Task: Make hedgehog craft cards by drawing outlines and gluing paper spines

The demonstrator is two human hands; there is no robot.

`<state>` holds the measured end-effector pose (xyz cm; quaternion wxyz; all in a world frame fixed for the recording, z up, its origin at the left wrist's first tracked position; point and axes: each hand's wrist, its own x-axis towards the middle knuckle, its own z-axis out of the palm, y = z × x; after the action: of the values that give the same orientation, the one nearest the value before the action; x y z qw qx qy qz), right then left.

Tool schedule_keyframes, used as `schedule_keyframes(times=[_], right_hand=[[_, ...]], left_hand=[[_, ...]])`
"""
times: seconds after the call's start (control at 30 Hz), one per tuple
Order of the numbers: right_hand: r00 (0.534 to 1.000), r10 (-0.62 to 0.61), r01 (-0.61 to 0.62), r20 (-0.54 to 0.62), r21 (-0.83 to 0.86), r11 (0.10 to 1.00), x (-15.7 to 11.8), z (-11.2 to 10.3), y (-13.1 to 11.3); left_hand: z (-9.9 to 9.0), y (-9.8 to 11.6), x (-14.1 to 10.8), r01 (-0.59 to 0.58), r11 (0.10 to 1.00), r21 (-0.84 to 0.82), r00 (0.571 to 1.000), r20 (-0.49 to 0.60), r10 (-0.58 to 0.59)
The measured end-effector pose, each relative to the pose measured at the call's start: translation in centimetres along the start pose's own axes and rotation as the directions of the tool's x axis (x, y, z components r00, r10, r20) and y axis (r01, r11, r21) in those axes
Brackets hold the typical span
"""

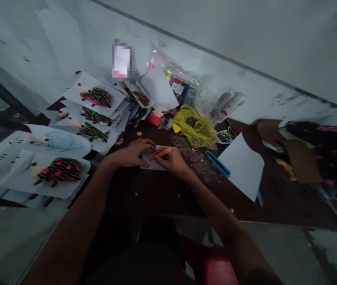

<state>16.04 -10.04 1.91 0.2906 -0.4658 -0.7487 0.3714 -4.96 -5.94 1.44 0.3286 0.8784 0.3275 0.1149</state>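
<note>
A small sheet of white paper (156, 167) lies on the dark table in front of me. My left hand (137, 152) rests on its left part, fingers apart and thumb bent inward, holding nothing. In my right hand (176, 161) is an orange pen (164, 152), pinched between thumb and fingers. The tip points down at the paper, close to my left fingers. Whether marks show on the sheet is hidden by my hands.
Stacked hedgehog pictures (92, 97) fill the left side, beside a white power strip (3, 156). A yellow plastic bag (193, 126) sits behind my right hand. To the right are blue-handled scissors (218, 164), a larger white sheet (241, 168) and dark flowered cloth (328, 154).
</note>
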Motion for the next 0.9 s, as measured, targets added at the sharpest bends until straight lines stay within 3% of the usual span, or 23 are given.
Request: schedule_keyframes(times=[0.9], right_hand=[[0.999, 0.053, -0.054, 0.009, 0.084, 0.995, -1.6, -1.8, 0.1]], left_hand=[[0.3, -0.6, 0.1, 0.011, 1.0, -0.017, 1.0, 0.001, -0.011]])
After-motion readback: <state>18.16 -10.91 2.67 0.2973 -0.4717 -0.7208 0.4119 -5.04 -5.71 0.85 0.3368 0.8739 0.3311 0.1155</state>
